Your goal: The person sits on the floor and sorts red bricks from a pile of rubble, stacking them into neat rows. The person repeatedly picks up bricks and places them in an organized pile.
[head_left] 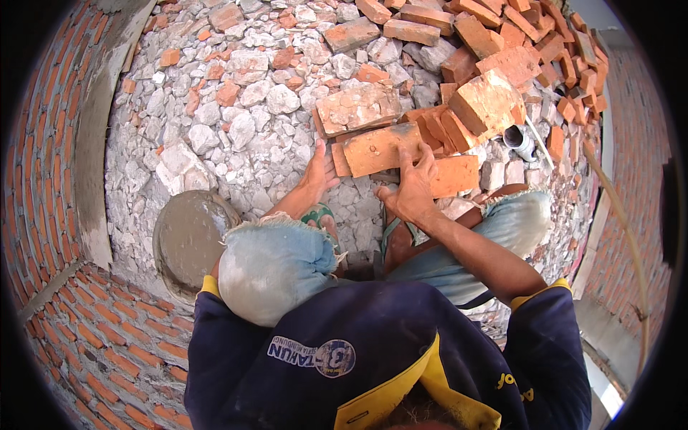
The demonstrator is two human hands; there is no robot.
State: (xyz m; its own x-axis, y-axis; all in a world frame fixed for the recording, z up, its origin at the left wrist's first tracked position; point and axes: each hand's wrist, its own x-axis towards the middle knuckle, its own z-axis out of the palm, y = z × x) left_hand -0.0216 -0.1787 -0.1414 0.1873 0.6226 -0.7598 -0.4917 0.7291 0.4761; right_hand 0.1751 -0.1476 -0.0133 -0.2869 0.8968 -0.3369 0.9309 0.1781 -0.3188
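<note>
An orange brick (375, 150) lies tilted on other bricks in front of my knees. My right hand (417, 183) has its fingers bent over this brick's right end, the thumb held lower, at the near side. Left of the brick, my left hand (319, 173) is open with fingers stretched out, close to the end of another brick (340, 159) that shows partly underneath. Just beyond lies a rough brick (358, 109) with pale mortar on it. A further orange brick (456, 176) sits to the right of my right hand.
A round container of wet grey mortar (192, 240) stands by my left knee. Broken rubble (244, 129) covers the ground, with a heap of bricks (502, 43) at the far right. A grey pipe (519, 141) sticks out near it. Brick walls (43, 172) rise on the left.
</note>
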